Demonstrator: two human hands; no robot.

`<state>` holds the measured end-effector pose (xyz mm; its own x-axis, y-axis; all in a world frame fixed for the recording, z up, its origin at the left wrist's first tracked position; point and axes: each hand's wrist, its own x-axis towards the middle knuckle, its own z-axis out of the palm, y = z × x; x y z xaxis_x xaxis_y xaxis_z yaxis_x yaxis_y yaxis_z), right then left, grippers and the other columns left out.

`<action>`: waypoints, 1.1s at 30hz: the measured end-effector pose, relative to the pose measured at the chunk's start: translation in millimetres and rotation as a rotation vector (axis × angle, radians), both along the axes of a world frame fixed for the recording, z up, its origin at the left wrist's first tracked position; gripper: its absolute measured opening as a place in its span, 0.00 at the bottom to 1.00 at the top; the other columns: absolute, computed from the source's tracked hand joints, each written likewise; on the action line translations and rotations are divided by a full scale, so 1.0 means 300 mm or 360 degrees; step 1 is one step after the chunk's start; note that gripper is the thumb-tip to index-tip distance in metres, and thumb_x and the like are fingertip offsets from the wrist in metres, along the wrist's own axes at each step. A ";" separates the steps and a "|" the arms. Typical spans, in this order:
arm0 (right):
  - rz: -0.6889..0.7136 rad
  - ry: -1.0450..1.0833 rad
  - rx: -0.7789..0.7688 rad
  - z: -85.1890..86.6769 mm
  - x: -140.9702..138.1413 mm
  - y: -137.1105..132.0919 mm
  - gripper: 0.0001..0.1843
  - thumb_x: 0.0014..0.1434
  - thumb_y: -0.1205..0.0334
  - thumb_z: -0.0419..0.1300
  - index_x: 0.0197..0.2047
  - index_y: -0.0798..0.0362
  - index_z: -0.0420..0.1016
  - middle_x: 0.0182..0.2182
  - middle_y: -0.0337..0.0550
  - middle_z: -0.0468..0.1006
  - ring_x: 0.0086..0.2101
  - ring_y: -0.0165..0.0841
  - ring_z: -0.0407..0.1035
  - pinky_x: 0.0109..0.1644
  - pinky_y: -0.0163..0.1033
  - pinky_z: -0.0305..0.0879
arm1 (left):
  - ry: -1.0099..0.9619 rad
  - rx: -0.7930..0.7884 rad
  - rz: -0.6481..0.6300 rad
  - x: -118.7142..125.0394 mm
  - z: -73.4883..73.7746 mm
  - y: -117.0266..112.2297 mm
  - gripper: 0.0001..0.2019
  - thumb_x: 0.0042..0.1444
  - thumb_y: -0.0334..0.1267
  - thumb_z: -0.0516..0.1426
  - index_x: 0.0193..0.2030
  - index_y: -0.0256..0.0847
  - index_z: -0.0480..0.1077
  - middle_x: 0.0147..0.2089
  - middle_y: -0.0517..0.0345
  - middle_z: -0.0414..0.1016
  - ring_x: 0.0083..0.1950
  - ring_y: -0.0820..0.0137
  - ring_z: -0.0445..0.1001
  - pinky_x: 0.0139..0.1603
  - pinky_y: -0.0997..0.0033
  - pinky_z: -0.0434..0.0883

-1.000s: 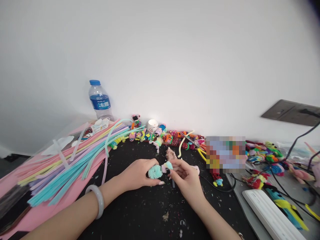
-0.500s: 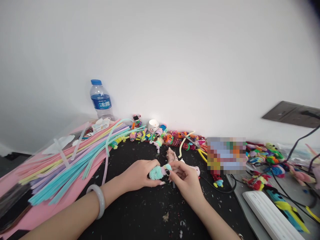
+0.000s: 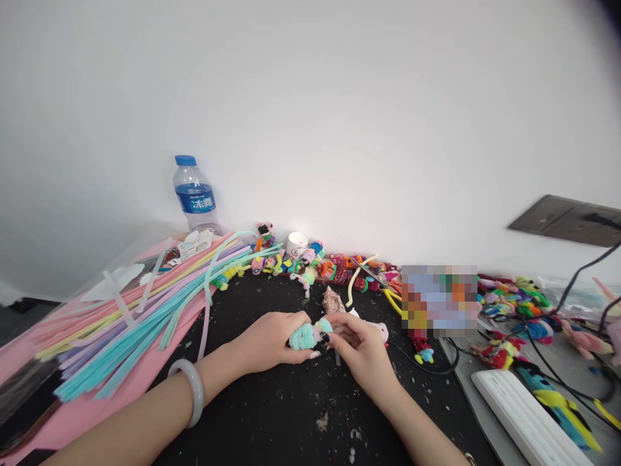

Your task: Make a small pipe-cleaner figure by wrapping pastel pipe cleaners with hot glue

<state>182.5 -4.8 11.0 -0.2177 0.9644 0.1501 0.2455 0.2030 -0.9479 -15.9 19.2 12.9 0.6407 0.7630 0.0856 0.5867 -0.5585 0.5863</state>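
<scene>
Between my hands, low over the black tabletop (image 3: 272, 414), is a pipe-cleaner figure (image 3: 303, 336), mint green and coiled with a pale lilac part at its right end. My left hand (image 3: 279, 340) is closed round its left side, the thumb stretched along underneath. The fingertips of my right hand (image 3: 359, 343) pinch the lilac and mint end. Just behind the right hand lie a brownish lump (image 3: 332, 300) and a pale pink and white object (image 3: 381, 330), partly covered by that hand. A pale yellow pipe cleaner (image 3: 356, 281) curves up behind them.
Bundled pastel pipe cleaners (image 3: 130, 330) lie on pink sheets to the left, below a water bottle (image 3: 195, 197). Several colourful pipe-cleaner figures and a paper cup (image 3: 297, 245) line the wall. Scissors (image 3: 371, 272) lie among them. A white power strip (image 3: 528, 417) and black cables occupy the right.
Both hands keep their hold on the mint figure, in nearly the same place. The figure and the fingers have shifted only very slightly.
</scene>
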 end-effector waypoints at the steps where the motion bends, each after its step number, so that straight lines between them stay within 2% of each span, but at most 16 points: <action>1: -0.0003 0.0003 -0.0001 0.000 -0.001 0.000 0.08 0.54 0.64 0.60 0.39 0.51 0.74 0.33 0.43 0.79 0.32 0.36 0.73 0.37 0.40 0.71 | 0.0009 0.0001 -0.0003 0.001 0.001 0.000 0.13 0.54 0.49 0.56 0.36 0.41 0.64 0.30 0.62 0.69 0.30 0.70 0.67 0.29 0.74 0.57; 16: -0.0045 0.0015 0.0009 -0.018 -0.017 -0.005 0.04 0.53 0.65 0.62 0.34 0.52 0.74 0.27 0.39 0.76 0.27 0.32 0.69 0.32 0.36 0.66 | 0.0033 -0.0097 -0.0018 0.011 -0.014 0.000 0.12 0.55 0.47 0.55 0.35 0.39 0.64 0.30 0.61 0.67 0.30 0.70 0.65 0.29 0.74 0.55; 19: -0.0046 0.0033 0.0054 -0.013 -0.018 -0.005 0.05 0.54 0.63 0.60 0.36 0.53 0.74 0.29 0.41 0.76 0.28 0.33 0.69 0.33 0.37 0.66 | -0.0106 -0.0206 -0.0011 0.015 -0.010 -0.002 0.13 0.56 0.48 0.54 0.36 0.39 0.63 0.29 0.63 0.66 0.29 0.72 0.63 0.29 0.74 0.56; 22: -0.0045 0.0127 0.0118 -0.009 -0.013 -0.004 0.10 0.58 0.61 0.57 0.43 0.52 0.72 0.32 0.42 0.75 0.32 0.34 0.70 0.35 0.37 0.66 | -0.0364 -0.0401 -0.0009 0.018 -0.006 -0.004 0.14 0.58 0.50 0.52 0.39 0.39 0.63 0.31 0.64 0.65 0.31 0.73 0.62 0.31 0.75 0.58; 26: -0.0002 0.0083 0.0262 -0.009 -0.005 -0.002 0.17 0.58 0.61 0.57 0.52 0.49 0.67 0.31 0.39 0.72 0.29 0.32 0.66 0.33 0.36 0.63 | -0.0554 -0.0522 -0.0038 0.017 -0.003 0.000 0.17 0.56 0.50 0.54 0.45 0.39 0.64 0.37 0.61 0.66 0.36 0.70 0.63 0.37 0.73 0.61; 30: -0.0023 -0.0226 0.0371 -0.003 -0.005 -0.004 0.10 0.57 0.61 0.59 0.43 0.51 0.73 0.33 0.42 0.74 0.31 0.34 0.66 0.34 0.38 0.62 | -0.0618 -0.0433 -0.0132 0.016 -0.005 0.007 0.17 0.51 0.48 0.60 0.42 0.38 0.70 0.41 0.57 0.64 0.42 0.65 0.65 0.45 0.69 0.63; 32: -0.0030 -0.0246 0.0360 0.003 -0.003 -0.005 0.09 0.59 0.59 0.57 0.41 0.51 0.74 0.35 0.44 0.75 0.32 0.35 0.67 0.35 0.38 0.62 | -0.0679 -0.0502 -0.0066 0.018 -0.012 0.012 0.17 0.48 0.47 0.62 0.41 0.39 0.71 0.39 0.57 0.63 0.41 0.66 0.65 0.42 0.69 0.64; 33: -0.0028 -0.0213 0.0327 0.005 -0.001 -0.005 0.10 0.61 0.58 0.55 0.42 0.52 0.74 0.36 0.45 0.75 0.33 0.35 0.67 0.35 0.38 0.63 | -0.0749 -0.0613 -0.0025 0.019 -0.016 0.014 0.19 0.46 0.47 0.63 0.43 0.39 0.70 0.38 0.58 0.63 0.39 0.67 0.65 0.39 0.70 0.65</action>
